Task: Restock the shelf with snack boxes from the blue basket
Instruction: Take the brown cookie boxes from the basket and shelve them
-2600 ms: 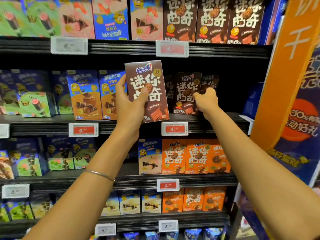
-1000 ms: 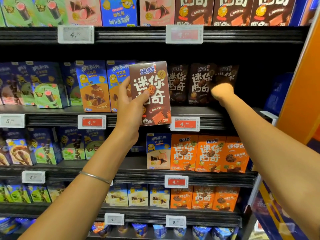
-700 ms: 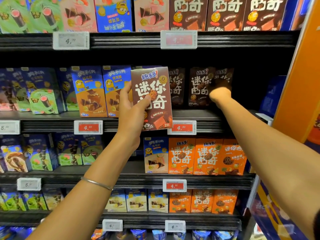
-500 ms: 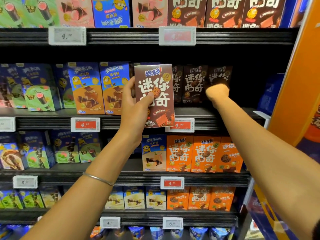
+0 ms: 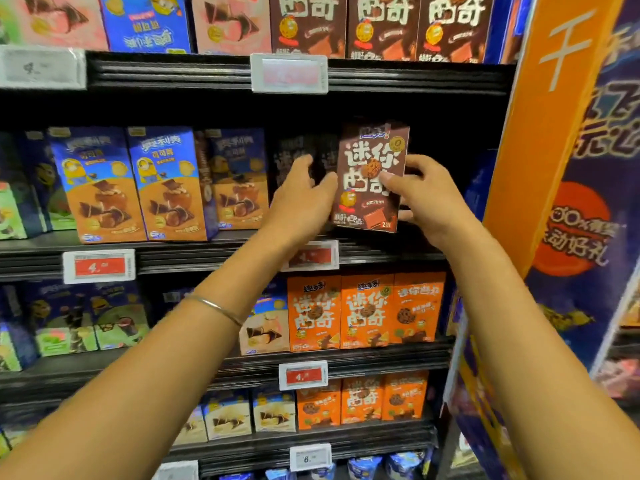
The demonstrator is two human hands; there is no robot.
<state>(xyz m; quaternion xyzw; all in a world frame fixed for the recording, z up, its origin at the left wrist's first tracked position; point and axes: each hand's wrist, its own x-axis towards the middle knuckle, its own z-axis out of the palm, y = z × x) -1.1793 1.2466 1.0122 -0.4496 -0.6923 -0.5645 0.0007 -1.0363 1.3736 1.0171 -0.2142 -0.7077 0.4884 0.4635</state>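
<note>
The brown cookie box [image 5: 372, 178] stands upright just above the shelf [image 5: 381, 251] edge, pinched by the right hand [image 5: 424, 199], thumb on its front and fingers behind its right edge. The left hand [image 5: 301, 199], half open, touches its left edge with the thumb. Dark boxes [image 5: 298, 161] behind that hand are blurred and partly hidden.

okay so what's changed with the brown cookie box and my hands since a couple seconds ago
The brown box has moved right, from beside the blue boxes to the right end of the same shelf. The right hand, earlier reaching among the boxes at the back, now grips its right edge; the left hand now touches only its left edge. The other shelf rows look unchanged.
</note>
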